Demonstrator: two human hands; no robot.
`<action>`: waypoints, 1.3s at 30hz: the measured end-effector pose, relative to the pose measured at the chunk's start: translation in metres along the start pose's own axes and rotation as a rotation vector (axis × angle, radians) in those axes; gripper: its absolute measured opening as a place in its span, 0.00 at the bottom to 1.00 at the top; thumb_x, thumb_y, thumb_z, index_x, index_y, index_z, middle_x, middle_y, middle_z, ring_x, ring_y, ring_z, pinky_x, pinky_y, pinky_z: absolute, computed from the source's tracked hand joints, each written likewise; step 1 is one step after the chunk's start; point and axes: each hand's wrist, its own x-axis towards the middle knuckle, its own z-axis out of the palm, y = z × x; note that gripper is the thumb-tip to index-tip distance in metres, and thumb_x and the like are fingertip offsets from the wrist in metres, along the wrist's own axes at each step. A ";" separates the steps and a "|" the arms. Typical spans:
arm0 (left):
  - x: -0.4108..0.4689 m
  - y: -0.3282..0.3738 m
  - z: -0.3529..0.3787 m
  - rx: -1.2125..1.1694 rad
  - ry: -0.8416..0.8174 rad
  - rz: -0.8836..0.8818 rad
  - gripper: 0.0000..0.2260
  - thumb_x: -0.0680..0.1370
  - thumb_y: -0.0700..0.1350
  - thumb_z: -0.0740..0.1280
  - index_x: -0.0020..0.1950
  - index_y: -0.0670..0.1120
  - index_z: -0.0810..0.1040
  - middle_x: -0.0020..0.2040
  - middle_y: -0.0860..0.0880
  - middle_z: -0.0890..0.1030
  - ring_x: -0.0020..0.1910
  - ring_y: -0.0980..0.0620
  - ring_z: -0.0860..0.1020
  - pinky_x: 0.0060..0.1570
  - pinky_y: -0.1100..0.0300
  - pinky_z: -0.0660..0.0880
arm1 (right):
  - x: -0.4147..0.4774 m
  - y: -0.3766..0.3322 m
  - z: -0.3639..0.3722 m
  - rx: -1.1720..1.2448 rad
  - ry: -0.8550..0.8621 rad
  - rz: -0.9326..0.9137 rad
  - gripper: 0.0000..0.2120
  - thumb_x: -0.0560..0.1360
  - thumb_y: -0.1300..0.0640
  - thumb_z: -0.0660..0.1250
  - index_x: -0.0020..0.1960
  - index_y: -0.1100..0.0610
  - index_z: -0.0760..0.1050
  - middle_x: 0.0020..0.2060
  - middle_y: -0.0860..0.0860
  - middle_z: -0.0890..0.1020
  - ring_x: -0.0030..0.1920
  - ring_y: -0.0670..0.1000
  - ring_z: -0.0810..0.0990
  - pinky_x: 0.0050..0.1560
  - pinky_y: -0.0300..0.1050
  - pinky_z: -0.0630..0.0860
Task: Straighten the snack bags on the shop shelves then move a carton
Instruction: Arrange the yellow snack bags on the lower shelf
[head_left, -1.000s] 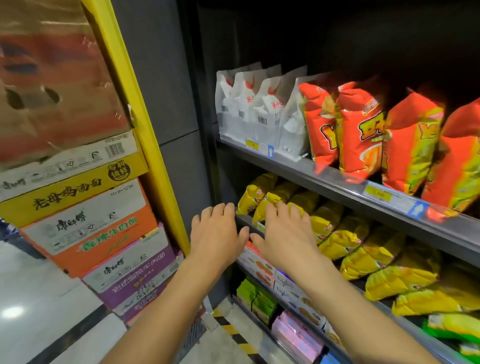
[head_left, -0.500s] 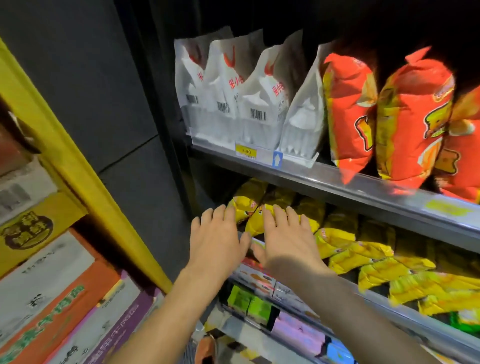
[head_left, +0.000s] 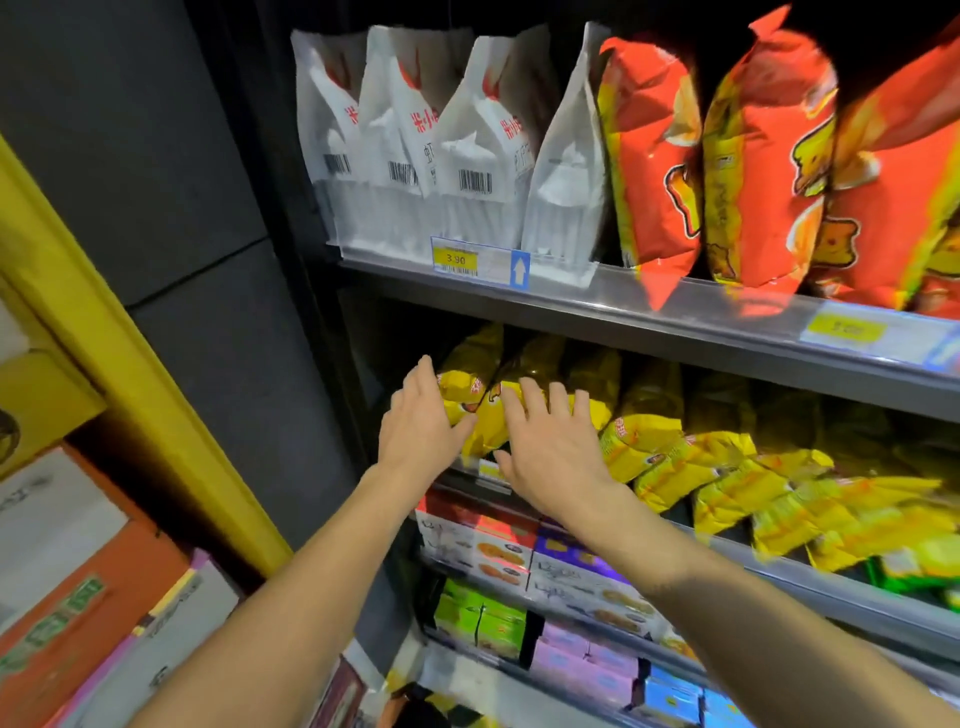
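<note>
Upper shelf (head_left: 571, 304): white bags (head_left: 467, 156), orange bags (head_left: 763, 156).

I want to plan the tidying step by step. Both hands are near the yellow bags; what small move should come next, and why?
Probably close both hands around the two leftmost yellow bags and set them upright. The left hand and right hand are open at those bags, gripping nothing, and the row slumps forward over the shelf edge.
</note>
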 end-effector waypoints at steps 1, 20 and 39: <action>0.002 -0.001 0.005 -0.003 0.003 0.008 0.46 0.79 0.58 0.72 0.85 0.42 0.48 0.83 0.42 0.60 0.78 0.38 0.66 0.71 0.44 0.70 | -0.001 0.001 0.001 -0.008 0.006 -0.003 0.40 0.77 0.38 0.68 0.80 0.59 0.62 0.77 0.60 0.69 0.69 0.66 0.72 0.69 0.67 0.67; 0.020 -0.015 0.025 -0.212 0.216 0.147 0.21 0.79 0.46 0.74 0.70 0.49 0.74 0.66 0.47 0.78 0.58 0.44 0.81 0.54 0.47 0.80 | 0.002 0.004 0.009 -0.018 0.012 0.002 0.36 0.80 0.40 0.64 0.80 0.58 0.61 0.77 0.58 0.68 0.71 0.65 0.71 0.71 0.66 0.66; -0.120 0.020 -0.073 -0.639 0.018 0.084 0.24 0.77 0.48 0.78 0.68 0.62 0.72 0.56 0.59 0.84 0.55 0.60 0.83 0.53 0.57 0.80 | -0.077 0.053 -0.052 0.959 -0.046 0.072 0.36 0.77 0.39 0.71 0.80 0.52 0.66 0.77 0.49 0.71 0.76 0.50 0.70 0.74 0.49 0.69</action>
